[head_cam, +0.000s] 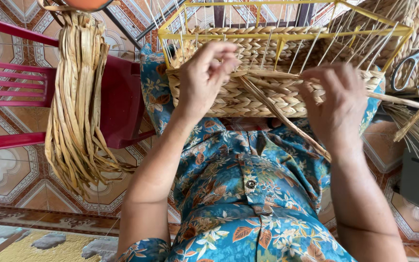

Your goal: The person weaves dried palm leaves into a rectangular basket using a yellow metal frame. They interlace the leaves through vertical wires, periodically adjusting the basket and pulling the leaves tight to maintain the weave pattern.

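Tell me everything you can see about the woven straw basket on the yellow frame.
The half-woven straw basket, tan braided fibre, sits on the person's lap around a yellow wire frame. Thin upright strands rise above its woven wall. The left hand and right hand press on its rim, and a loose straw strand trails down its front.

No packages, labels, signs or screens in view.

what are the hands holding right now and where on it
Both hold the half-woven straw basket at its top woven edge: the left hand pinches a straw strand there, the right hand presses on the rim.
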